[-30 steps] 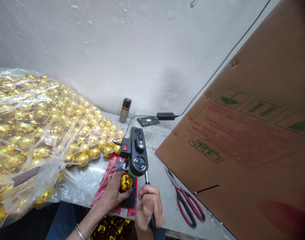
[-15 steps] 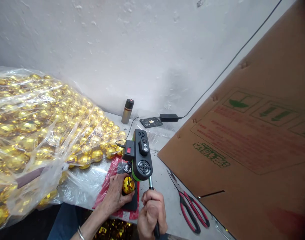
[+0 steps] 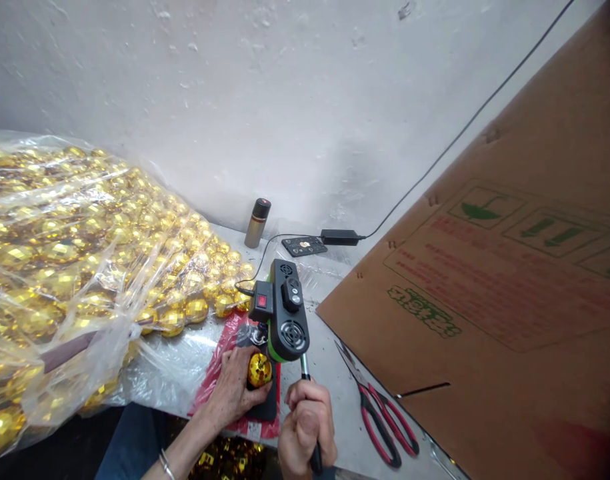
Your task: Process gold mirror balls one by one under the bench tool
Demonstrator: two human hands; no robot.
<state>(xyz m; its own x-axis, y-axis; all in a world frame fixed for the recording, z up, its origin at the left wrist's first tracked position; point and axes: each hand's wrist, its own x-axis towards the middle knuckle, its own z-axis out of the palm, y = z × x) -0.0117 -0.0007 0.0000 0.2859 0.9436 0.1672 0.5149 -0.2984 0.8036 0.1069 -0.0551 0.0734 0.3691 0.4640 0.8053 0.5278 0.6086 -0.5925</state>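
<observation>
My left hand (image 3: 229,390) is closed around a small gold faceted ball (image 3: 259,371), thumb on the near side and fingers on the far side. The ball is over a black base plate (image 3: 265,408) on red plastic. Just beyond it stands a black machine (image 3: 289,308) with green sides, round vents and a red switch. To the right of the ball, my right hand (image 3: 306,420) is wrapped round the black grip of a metal rod (image 3: 305,365). The rod's upper end is hidden by the machine.
Clear plastic bags of gold balls (image 3: 149,247) fill the left side. A large cardboard box (image 3: 485,280) stands on the right, with red-handled scissors (image 3: 377,407) along its edge. Further back are a flask (image 3: 257,223), a dark flat object (image 3: 303,246) and a power adapter (image 3: 341,237).
The view has shifted very slightly. Both hands keep the same grips, and the ball and rod stay in nearly the same place.
</observation>
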